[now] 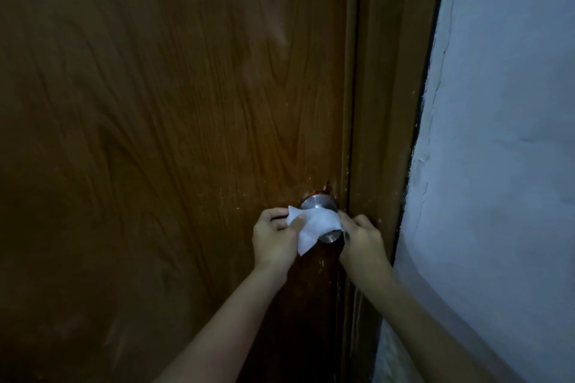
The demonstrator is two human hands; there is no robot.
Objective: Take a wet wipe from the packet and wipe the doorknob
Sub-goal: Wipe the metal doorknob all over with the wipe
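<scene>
A round silver doorknob (317, 203) sticks out of the brown wooden door (174, 121) near its right edge. A white wet wipe (314, 225) is draped over the knob's front and covers most of it; only the top and a bit of the lower face show. My left hand (275, 239) pinches the wipe's left corner between thumb and fingers. My right hand (362, 239) grips the wipe's right end beside the knob. The wipe is stretched between both hands. No packet is in view.
The brown door frame (382, 121) runs down just right of the knob. A pale blue-grey rough wall (497, 164) fills the right side. The scene is dim.
</scene>
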